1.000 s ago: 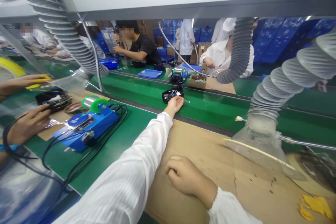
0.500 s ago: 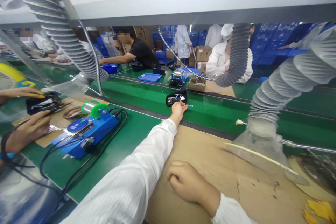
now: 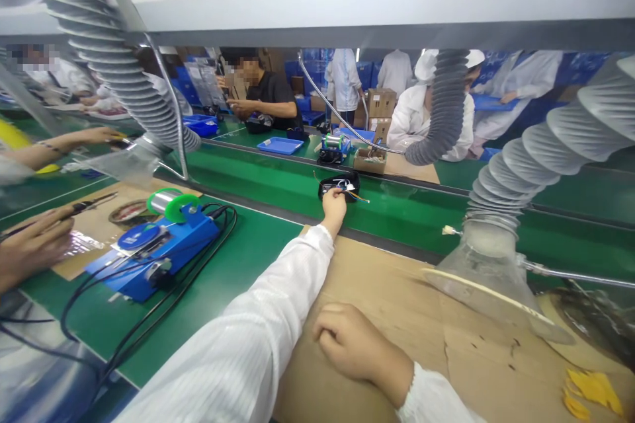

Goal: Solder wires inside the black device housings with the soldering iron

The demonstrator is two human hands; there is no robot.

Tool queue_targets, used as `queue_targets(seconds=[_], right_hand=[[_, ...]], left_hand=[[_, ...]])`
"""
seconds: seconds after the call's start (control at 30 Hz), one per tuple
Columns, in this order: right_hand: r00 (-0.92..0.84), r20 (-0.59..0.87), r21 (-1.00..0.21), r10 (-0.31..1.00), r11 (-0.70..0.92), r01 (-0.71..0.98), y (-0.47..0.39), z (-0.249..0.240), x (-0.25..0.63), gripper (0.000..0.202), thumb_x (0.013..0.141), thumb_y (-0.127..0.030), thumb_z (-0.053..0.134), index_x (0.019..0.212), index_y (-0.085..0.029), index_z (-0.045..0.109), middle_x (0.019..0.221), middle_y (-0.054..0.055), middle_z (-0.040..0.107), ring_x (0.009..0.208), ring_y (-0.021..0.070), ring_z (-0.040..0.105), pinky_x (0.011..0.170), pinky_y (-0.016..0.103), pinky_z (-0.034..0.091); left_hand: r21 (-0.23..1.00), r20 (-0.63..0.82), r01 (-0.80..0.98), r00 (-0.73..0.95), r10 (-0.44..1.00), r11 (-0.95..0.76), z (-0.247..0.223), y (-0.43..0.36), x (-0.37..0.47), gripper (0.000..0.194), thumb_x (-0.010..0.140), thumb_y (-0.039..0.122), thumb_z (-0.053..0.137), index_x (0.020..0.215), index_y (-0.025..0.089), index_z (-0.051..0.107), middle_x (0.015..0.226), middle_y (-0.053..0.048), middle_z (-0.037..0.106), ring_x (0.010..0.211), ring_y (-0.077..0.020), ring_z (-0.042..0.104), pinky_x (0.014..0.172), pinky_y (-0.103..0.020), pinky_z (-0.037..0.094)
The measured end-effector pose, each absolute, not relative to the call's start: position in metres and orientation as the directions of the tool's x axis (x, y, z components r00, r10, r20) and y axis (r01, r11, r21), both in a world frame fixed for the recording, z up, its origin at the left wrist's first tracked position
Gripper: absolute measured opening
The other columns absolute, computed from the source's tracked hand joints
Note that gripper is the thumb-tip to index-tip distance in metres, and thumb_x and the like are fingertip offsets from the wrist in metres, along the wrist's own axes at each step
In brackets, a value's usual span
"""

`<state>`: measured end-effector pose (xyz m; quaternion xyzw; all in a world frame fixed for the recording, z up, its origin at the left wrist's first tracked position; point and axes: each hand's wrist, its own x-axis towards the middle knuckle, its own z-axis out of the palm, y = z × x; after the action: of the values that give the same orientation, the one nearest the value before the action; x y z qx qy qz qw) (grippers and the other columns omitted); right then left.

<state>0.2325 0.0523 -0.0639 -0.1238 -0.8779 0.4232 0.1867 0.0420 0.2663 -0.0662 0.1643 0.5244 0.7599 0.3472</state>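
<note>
At the end of an outstretched white sleeve, my left hand [image 3: 334, 206] is over the green conveyor, its fingers pinched together at the near side of an open black housing [image 3: 353, 184]. White and dark parts show inside the housing, and thin coloured wires [image 3: 358, 198] stick out to the right beside my fingertips. What exactly the fingertips grip is partly hidden by the hand. My right hand [image 3: 347, 342] rests on the brown cardboard sheet [image 3: 387, 291], its fingers curled in, with nothing seen in it.
A blue solder feeder [image 3: 163, 258] with a solder reel and black cables stands at left. Beside it, a neighbour's hand [image 3: 37, 244] holds a soldering iron. Fume hoses [image 3: 550, 145] hang on both sides. Yellow scraps [image 3: 592, 391] lie at lower right. Co-workers sit across the conveyor.
The black housing has shifted slightly right against my left hand. My right hand has stayed put. At left, the neighbour's black housing has left view and one neighbour's hand has moved up and right.
</note>
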Motion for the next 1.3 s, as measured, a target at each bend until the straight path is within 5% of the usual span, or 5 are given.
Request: queue_targets(seconds=[0.23,0.53,0.73,1.0,1.3], right_hand=[[-0.906,0.205,-0.79,0.37,0.609,0.07,0.052,-0.06,0.231,0.018,0.074,-0.008,0.049,0.075,-0.02,0.063,0.079,0.001,0.066,0.075,0.0136,0.058,0.073,0.023,0.041],[-0.905,0.2,-0.788,0.375,0.611,0.079,0.051,-0.062,0.232,0.017,0.073,-0.009,0.05,0.075,-0.02,0.064,0.079,0.001,0.067,0.074,0.0135,0.058,0.072,0.023,0.041],[-0.897,0.222,-0.789,0.381,0.611,0.065,0.052,-0.064,0.23,0.017,0.073,-0.009,0.05,0.075,-0.02,0.063,0.077,0.0,0.065,0.071,0.0126,0.057,0.069,0.022,0.039],[-0.85,0.356,-0.625,0.389,0.775,0.093,0.044,-0.063,0.253,0.017,0.075,-0.011,0.048,0.078,-0.02,0.061,0.077,0.001,0.064,0.069,0.0142,0.055,0.066,0.025,0.039],[-0.563,0.406,-0.639,0.72,0.664,0.389,0.044,-0.064,0.32,0.019,0.081,-0.013,0.051,0.086,-0.019,0.069,0.087,0.007,0.071,0.083,0.0189,0.065,0.078,0.029,0.048]], left_hand=[[0.968,0.199,0.246,-0.659,0.725,-0.042,-0.069,0.266,0.036,0.028,0.097,0.034,0.064,0.12,0.018,0.065,0.134,-0.011,0.06,0.12,-0.0246,0.059,0.103,-0.047,0.052],[0.631,0.317,0.767,-0.388,0.866,0.113,-0.063,0.257,0.029,0.028,0.096,0.036,0.065,0.115,0.016,0.067,0.129,-0.01,0.063,0.128,-0.0273,0.055,0.112,-0.055,0.041],[0.468,0.273,0.878,-0.252,0.929,0.1,-0.055,0.258,0.045,0.027,0.097,0.039,0.064,0.11,0.016,0.068,0.121,-0.01,0.066,0.121,-0.0252,0.059,0.108,-0.052,0.047],[0.47,0.216,0.88,-0.19,0.958,0.068,-0.047,0.25,0.064,0.03,0.099,0.04,0.061,0.115,0.015,0.066,0.115,-0.009,0.068,0.102,-0.0201,0.066,0.092,-0.043,0.057],[0.491,0.331,0.869,-0.248,0.911,0.058,0.028,0.181,0.08,0.041,0.104,0.045,0.047,0.1,0.012,0.072,0.089,-0.001,0.074,0.085,-0.0165,0.07,0.074,-0.027,0.056]])
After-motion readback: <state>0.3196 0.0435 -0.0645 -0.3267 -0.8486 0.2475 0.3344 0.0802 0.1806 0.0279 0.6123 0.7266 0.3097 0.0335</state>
